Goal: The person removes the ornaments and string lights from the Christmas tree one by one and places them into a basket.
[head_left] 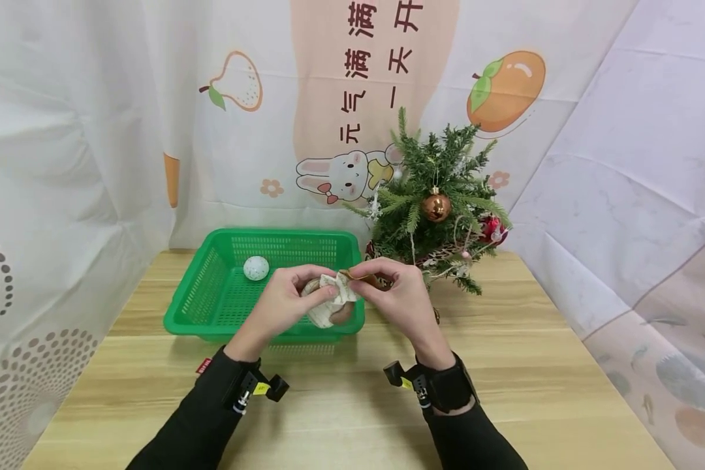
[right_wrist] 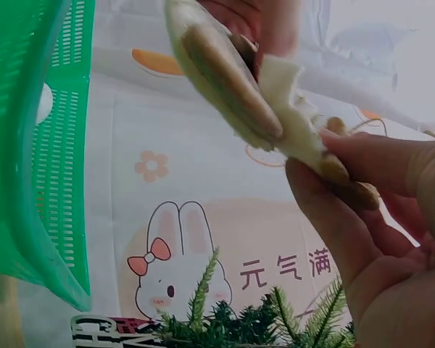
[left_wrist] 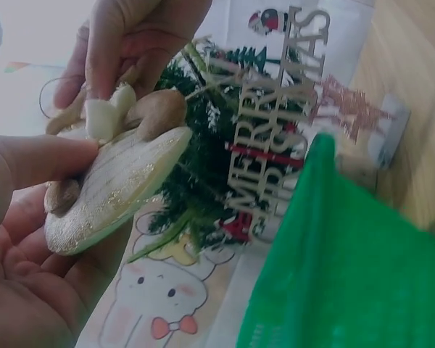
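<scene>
One cream-and-brown padded ornament (head_left: pixel 319 316) is held up off the surface (head_left: pixel 505 385), near the green basket's (head_left: pixel 175 324) near right corner. The left grip (head_left: pixel 288 292) pinches its rounded body; the right grip (head_left: pixel 398 292) pinches the brown end beyond the bow (left_wrist: pixel 101 119). It looks light, soft and hardly slippery; the padded body likely gives the surest hold, the bow the floppiest.

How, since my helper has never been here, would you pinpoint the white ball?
Find the green basket on the table. Inside, toward the back left, lies a speckled white ball. Unlike the cream ornament held by the left hand and right hand, it's round and unheld.
</scene>
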Demonstrator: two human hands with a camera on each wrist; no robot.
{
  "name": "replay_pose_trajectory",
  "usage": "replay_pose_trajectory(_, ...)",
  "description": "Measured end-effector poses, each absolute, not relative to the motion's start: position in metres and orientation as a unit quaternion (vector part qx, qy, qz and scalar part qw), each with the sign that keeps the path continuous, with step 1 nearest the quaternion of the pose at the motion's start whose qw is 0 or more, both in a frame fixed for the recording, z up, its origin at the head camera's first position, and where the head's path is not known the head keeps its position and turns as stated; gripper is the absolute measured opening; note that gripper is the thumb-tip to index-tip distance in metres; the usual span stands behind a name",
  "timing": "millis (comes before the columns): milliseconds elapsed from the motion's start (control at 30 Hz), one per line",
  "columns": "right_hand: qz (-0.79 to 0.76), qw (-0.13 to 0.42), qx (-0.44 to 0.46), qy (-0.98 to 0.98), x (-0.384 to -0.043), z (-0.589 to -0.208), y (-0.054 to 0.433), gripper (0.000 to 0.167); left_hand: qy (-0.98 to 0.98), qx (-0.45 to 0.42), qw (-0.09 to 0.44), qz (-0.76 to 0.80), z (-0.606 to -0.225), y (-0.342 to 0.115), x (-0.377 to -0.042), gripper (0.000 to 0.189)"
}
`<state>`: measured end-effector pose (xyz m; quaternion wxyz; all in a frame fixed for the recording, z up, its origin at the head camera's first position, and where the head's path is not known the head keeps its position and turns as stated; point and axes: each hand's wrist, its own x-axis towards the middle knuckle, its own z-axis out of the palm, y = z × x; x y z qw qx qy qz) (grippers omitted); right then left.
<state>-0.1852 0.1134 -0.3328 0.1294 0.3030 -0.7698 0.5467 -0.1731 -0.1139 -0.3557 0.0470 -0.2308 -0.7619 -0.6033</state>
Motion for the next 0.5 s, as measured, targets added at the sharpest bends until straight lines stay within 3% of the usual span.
replay_pose_trajectory(100,0.551,0.137,0.301,-0.766,-0.187,-0.334,0.112,0.018,-0.776,-0.250,0.036,-0.577,-0.345,-0.123,-0.181,0.021)
replay_pose_trajectory(333,0.564,0.101,0.317,-0.755,-0.189,-0.336,0.111,0.050,-0.819,-0.238,-0.002,-0.522,-0.313,-0.156,-0.205,0.024)
replay_pose_trajectory(500,0.543,0.068,0.333,-0.768,-0.185,-0.336,0.111,0.045,-0.856,-0.212,-0.018,-0.470,-0.294,-0.181,-0.227,0.028)
